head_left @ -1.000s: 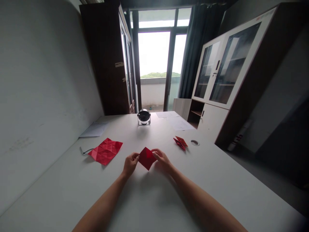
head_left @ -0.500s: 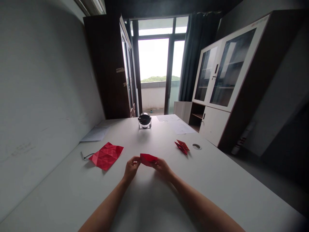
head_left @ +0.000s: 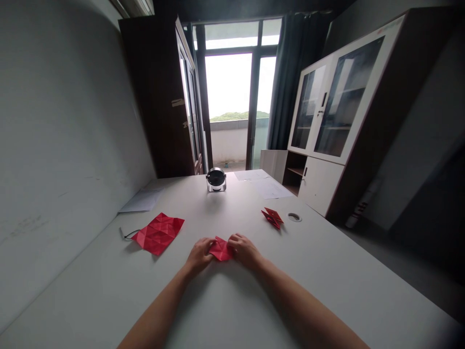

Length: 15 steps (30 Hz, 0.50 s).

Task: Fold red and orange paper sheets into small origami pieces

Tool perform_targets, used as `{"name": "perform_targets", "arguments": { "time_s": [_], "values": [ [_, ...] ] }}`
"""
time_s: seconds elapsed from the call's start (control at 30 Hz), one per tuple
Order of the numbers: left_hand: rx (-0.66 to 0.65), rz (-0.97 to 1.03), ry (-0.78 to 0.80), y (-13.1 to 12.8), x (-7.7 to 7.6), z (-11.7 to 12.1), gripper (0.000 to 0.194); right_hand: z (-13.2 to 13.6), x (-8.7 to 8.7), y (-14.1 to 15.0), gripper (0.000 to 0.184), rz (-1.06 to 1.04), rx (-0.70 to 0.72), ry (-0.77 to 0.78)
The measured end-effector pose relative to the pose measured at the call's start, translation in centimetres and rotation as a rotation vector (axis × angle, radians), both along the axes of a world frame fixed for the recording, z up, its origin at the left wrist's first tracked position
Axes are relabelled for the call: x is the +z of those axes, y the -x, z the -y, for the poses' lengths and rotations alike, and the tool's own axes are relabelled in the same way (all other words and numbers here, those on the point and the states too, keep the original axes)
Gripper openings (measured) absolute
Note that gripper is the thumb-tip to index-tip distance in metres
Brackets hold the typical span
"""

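A small piece of folded red paper (head_left: 221, 249) lies at the middle of the white table, between my two hands. At its left edge, my left hand (head_left: 201, 253) has its fingers closed on the paper. The fingers of my right hand (head_left: 244, 248) are curled over the right edge and grip it too. Crease lines run across the face of the folded paper, and its side edges are hidden under my fingertips. A larger creased red sheet (head_left: 160, 233) lies spread out to the left.
A red folded paper piece (head_left: 272, 218) stands right of my hands, beside a round cable hole (head_left: 294, 217). Farther back is a round black device on a metal stand (head_left: 216, 180). White papers (head_left: 271, 188) lie back right, another sheet (head_left: 141, 199) back left. A black cord (head_left: 130, 235) pokes from the large sheet.
Both hands have lowered the folded paper toward me, from held up on edge to flatter against the table. Its creased face now shows. The camera view has shifted slightly.
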<state>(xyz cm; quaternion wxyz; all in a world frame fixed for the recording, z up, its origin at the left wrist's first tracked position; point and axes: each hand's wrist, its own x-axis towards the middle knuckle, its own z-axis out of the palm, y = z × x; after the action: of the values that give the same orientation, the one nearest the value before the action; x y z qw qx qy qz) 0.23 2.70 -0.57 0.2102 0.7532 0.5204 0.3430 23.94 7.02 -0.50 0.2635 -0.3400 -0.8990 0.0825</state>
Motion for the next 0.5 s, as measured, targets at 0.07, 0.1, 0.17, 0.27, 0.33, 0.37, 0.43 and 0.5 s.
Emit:
{"name": "perform_targets", "arguments": {
  "time_s": [0.07,0.1,0.17,0.27,0.33,0.37,0.43,0.5],
  "values": [
    [-0.038,-0.135,-0.021,0.0,0.39,0.36,0.046,-0.25,-0.29,-0.2,0.019,0.022,-0.001,0.025],
    [-0.052,-0.182,-0.023,0.01,0.55,0.51,0.048,-0.33,-0.38,-0.29,0.018,0.011,-0.002,0.033],
    [-0.065,-0.229,-0.023,0.06,0.75,0.68,0.047,-0.46,-0.48,-0.47,0.014,-0.019,0.002,0.046],
    [-0.068,-0.194,-0.03,0.17,0.7,0.63,0.029,-0.75,-0.6,-0.69,0.016,-0.056,-0.011,0.074],
    [-0.057,-0.145,-0.028,0.23,0.54,0.44,0.014,-0.98,-0.75,-0.71,0.021,-0.062,-0.045,0.099],
    [-0.053,-0.123,-0.026,0.25,0.45,0.34,0.01,-1.05,-0.84,-0.67,0.022,-0.058,-0.068,0.11],
    [-0.053,-0.091,-0.028,0.23,0.3,0.16,0.009,-1.04,-1.0,-0.45,0.024,-0.039,-0.122,0.121],
    [-0.055,-0.083,-0.039,0.15,0.23,0.08,0.008,-0.78,-1.06,-0.08,0.024,-0.016,-0.186,0.121]
  ]
}}
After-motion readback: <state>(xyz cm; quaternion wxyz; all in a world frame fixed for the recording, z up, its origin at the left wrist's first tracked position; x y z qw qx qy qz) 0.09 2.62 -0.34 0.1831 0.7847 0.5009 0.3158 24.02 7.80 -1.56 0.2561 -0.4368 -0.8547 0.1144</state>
